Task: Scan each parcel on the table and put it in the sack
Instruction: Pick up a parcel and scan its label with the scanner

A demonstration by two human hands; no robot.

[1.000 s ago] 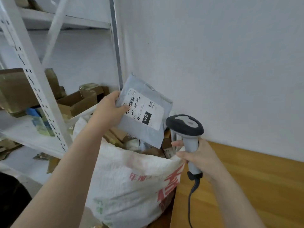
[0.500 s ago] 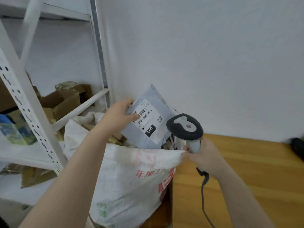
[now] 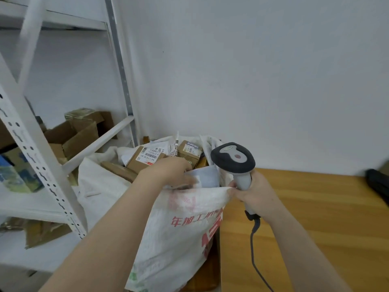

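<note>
A white woven sack with red print stands open beside the wooden table. My left hand reaches into its mouth and holds the grey mailer parcel, which lies low inside, mostly hidden by my hand and the sack's rim. My right hand grips the handle of the grey and black barcode scanner and also pinches the sack's near rim. Several labelled cardboard parcels fill the sack behind.
A white metal shelf rack with cardboard boxes stands to the left, close against the sack. A dark object lies at the table's far right edge. The scanner's cable hangs over the table's left edge.
My left hand has lowered the grey mailer from above the sack down into its mouth. My right hand, with the scanner, has taken hold of the sack's rim.
</note>
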